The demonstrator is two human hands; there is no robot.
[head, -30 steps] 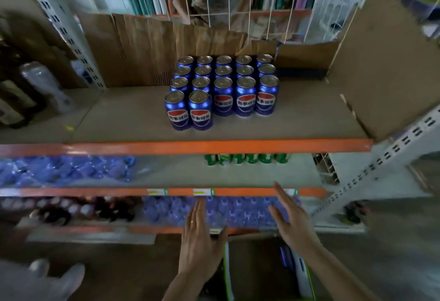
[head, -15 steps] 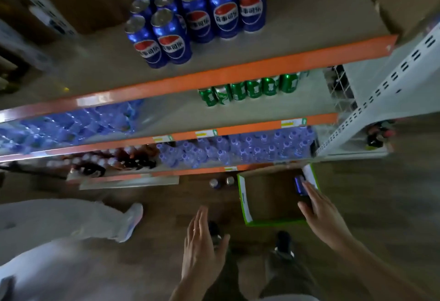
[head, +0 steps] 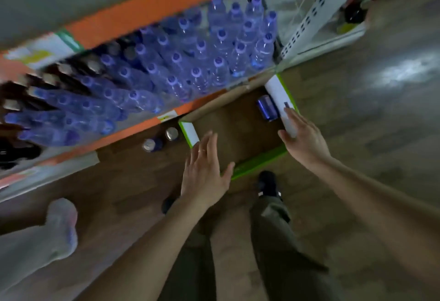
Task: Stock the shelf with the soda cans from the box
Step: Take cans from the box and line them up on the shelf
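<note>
A green-and-white cardboard box (head: pixel 258 161) stands open on the wooden floor below the shelving. One blue soda can (head: pixel 267 107) lies on its side in the box's far right corner. Two more blue cans (head: pixel 159 139) stand on the floor just left of the box. My left hand (head: pixel 205 168) hovers open over the box's near left corner, fingers spread, holding nothing. My right hand (head: pixel 300 137) is open at the box's right wall, fingertips near the white flap, a short way from the lying can.
The lowest shelf (head: pixel 133 131), edged in orange, holds several clear water bottles (head: pixel 195 57) and dark bottles (head: pixel 21 100) at the left. A white perforated upright (head: pixel 319 12) stands at the right. Another person's light shoe (head: pixel 60 226) is at lower left. My own legs stand below the box.
The view has swung down from the upper shelf of blue cans to the floor. Both hands have dropped toward the box, the right one reaching its right wall.
</note>
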